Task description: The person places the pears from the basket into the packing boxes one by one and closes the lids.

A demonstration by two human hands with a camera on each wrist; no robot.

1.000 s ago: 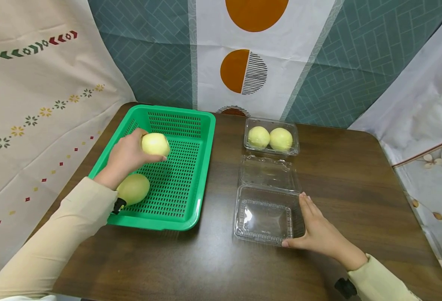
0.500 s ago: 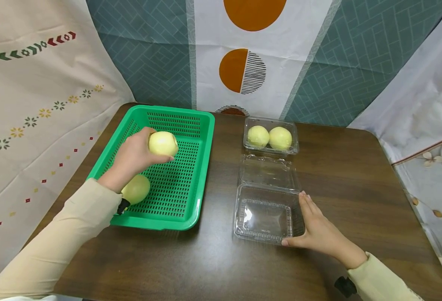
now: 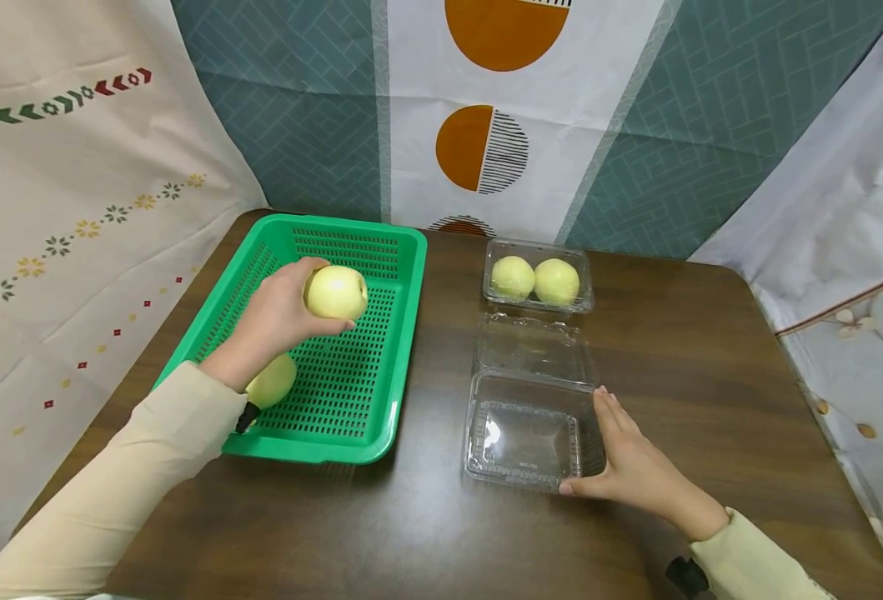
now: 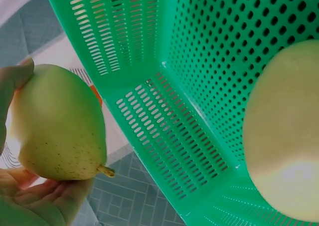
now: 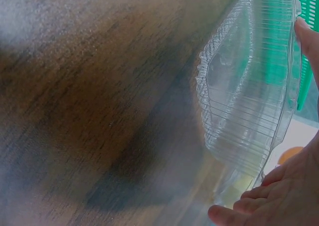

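Note:
My left hand (image 3: 279, 310) holds a pale yellow-green pear (image 3: 337, 292) above the green basket (image 3: 398, 367), thumb and fingers on opposite sides of it. The left wrist view shows this pear's stem and small dark specks. Another pear (image 3: 272, 382) lies in the basket, partly hidden by my left wrist. My right hand (image 3: 631, 461) grips the right end of a clear plastic clamshell box (image 3: 534, 437), thumb at the front corner and fingers at the back one. Its lid (image 3: 533, 348) is folded back on the table, and nothing lies inside.
Behind the lid, a clear plastic box (image 3: 585, 293) with two pears (image 3: 557, 282) in it stands near the table's back edge. The brown wooden table (image 3: 426, 533) is bordered by hanging patterned cloths (image 3: 313, 142) at the back and sides.
My left hand has carried the pear a little to the right above the basket, turning it slightly. My right hand has stayed on the clamshell box. The head view has shifted a little.

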